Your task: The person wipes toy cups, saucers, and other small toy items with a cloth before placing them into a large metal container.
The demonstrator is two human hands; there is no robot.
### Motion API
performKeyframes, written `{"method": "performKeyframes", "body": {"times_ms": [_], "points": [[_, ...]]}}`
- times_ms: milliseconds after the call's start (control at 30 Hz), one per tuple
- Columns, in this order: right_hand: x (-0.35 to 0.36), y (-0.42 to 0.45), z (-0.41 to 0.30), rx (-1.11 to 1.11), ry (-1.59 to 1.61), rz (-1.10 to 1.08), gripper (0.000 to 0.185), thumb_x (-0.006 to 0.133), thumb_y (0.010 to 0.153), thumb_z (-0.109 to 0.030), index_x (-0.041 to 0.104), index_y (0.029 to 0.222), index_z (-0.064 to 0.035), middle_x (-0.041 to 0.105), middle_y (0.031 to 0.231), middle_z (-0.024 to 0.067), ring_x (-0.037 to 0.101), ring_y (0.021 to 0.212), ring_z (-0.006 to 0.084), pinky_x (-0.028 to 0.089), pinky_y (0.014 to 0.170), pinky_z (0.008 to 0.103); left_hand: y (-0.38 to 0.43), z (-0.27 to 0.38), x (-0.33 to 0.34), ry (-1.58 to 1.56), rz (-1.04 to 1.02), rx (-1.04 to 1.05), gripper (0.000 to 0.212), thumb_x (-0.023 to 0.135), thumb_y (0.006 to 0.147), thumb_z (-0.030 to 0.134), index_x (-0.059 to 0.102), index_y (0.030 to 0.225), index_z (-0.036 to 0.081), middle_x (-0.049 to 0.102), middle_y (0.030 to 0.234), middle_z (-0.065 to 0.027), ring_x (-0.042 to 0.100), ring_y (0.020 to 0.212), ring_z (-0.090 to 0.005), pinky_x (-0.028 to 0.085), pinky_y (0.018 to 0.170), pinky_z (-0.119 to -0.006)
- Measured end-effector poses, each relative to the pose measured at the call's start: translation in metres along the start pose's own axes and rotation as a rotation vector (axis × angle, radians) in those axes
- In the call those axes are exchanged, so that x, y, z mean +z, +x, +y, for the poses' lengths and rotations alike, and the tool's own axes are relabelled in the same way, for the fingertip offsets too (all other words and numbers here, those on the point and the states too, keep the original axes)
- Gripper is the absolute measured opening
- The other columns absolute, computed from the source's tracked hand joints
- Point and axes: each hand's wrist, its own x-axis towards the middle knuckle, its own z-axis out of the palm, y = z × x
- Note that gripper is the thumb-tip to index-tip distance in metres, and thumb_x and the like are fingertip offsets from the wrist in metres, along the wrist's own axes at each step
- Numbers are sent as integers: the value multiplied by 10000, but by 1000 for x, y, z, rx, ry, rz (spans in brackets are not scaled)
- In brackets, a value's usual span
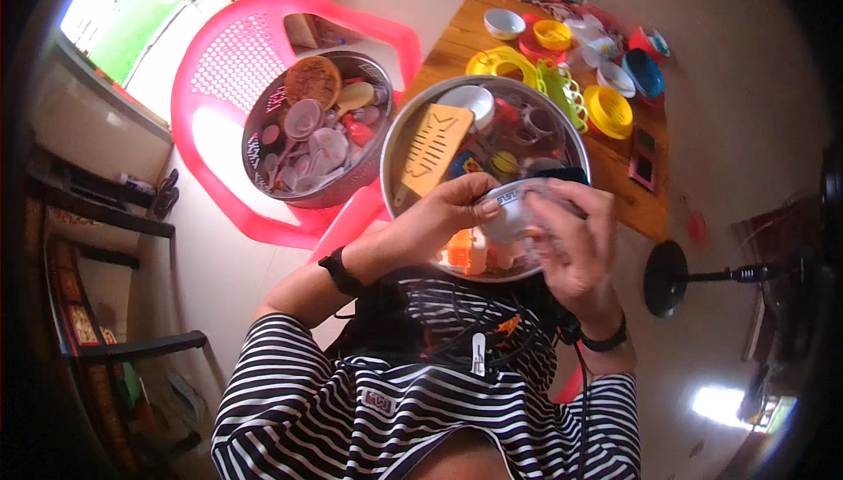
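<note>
My left hand (454,203) grips the rim of a white bowl with a dark key-pattern band (510,213), tilted over the near side of a round metal basin (387,144). My right hand (573,236), somewhat blurred, is at the bowl's other side with a greyish, see-through material between the fingers; what it is cannot be made out. In the basin lie a yellow slotted board with a fish-shaped pattern (435,147), a white bowl (471,106), an orange-and-white plastic piece (466,251) and several other toy-like pieces.
On a pink plastic chair (197,144) to the left stands a perforated metal basket (316,200) full of small dishes. Behind the basin, a wooden table (642,206) holds yellow bowls (609,111), a green rack (558,88), blue bowls (643,73) and a phone-like object (644,158). A black round-based stand (665,279) is at right.
</note>
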Motion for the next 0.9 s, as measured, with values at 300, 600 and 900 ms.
{"method": "performKeyframes", "body": {"times_ms": [300, 600, 900], "points": [[11, -4, 12, 119, -24, -74, 300, 705, 822, -59, 657, 1117, -49, 567, 1137, 132, 550, 1033, 311, 470, 888, 398, 1, 0, 2, -546, 35, -90, 346, 496, 1023, 313, 566, 1198, 23, 631, 1157, -88, 606, 1062, -185, 446, 993, -352], [18, -8, 18, 185, 24, -2, 304, 698, 828, -34, 645, 1128, -32, 581, 1083, 128, 574, 986, 302, 489, 849, 383, 21, -10, -16, -1078, 39, -40, 530, 319, 1060, 363, 324, 1455, 10, 425, 1465, -169, 398, 1368, -328, 255, 1162, -521], [29, -7, 10, 119, -9, -12, 381, 728, 798, -8, 634, 1167, -25, 562, 1171, 135, 569, 1023, 294, 498, 853, 370, 14, -23, -6, -1074, -97, 17, 430, 418, 1047, 283, 421, 1413, 56, 533, 1362, -116, 509, 1257, -263, 344, 1112, -476]]}}
